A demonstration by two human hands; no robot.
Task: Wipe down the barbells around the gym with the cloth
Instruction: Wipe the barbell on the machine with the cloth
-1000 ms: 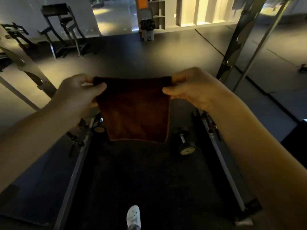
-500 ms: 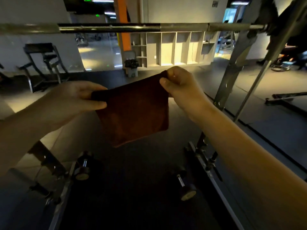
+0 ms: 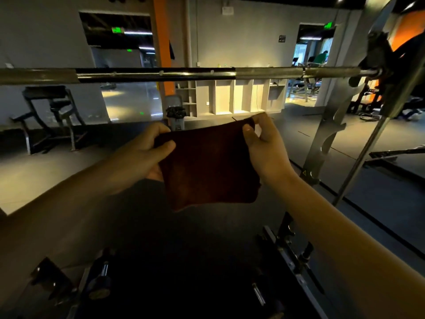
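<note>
You've got the dark reddish-brown square cloth (image 3: 207,166) stretched out dead centre, your left hand (image 3: 147,155) pinching its 9 o'clock corner and your right hand (image 3: 264,146) pinching the 2 o'clock one. The long steel barbell (image 3: 161,73) sits racked at 12 o'clock, clear of the cloth. Reckon those corner pinches could slip once you drag it along the bar, so bunch it first

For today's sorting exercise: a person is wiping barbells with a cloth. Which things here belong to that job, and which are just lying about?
Job: cloth, held by left hand and right hand; barbell on the rack.
Lying about: dumbbell on the floor, bin, cubby shelves, bench.
</note>
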